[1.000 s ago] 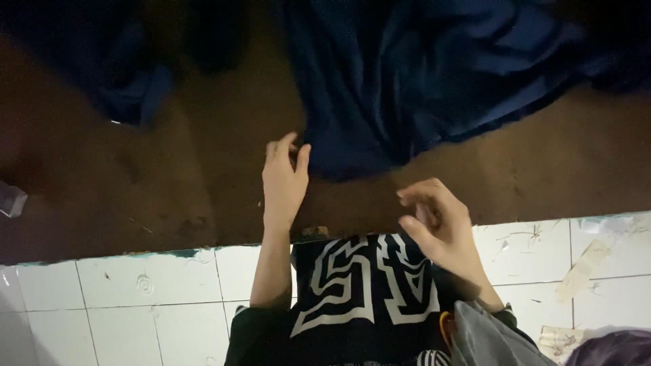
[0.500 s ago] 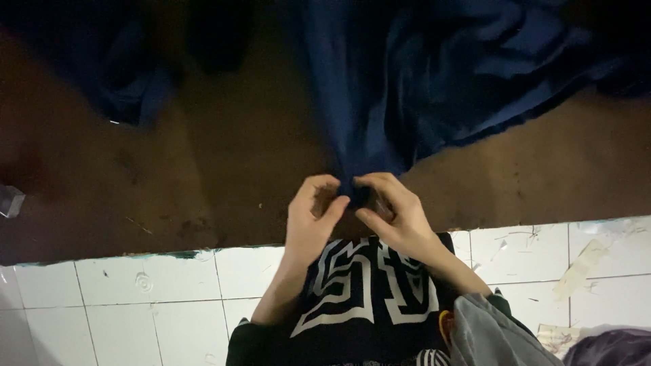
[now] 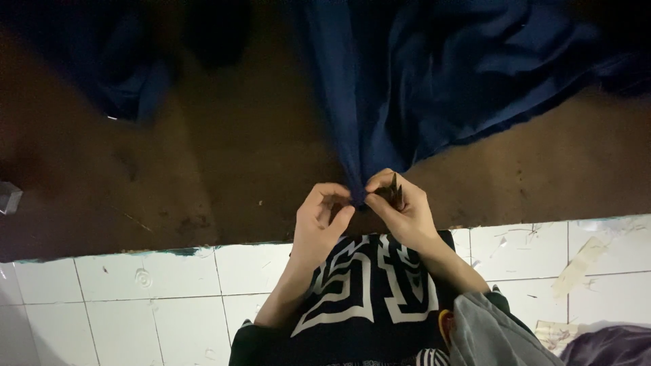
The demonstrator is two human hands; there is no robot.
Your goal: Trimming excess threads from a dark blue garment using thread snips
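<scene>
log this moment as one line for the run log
left hand: pinching edge of dark blue cloth | right hand: on same edge, holding small dark pointed tool | surface: brown tabletop

The gathered end of the dark blue cloth [image 3: 434, 88] is being covered by the fingers of the left hand [image 3: 322, 220] and the right hand [image 3: 401, 211], so the grip is not being shown. The cloth is being cut off by the top and right edges. A small dark pointed object [image 3: 395, 190] at the right hand is being left unidentifiable. A second blue cloth [image 3: 125, 81] is being lost in shadow.
</scene>
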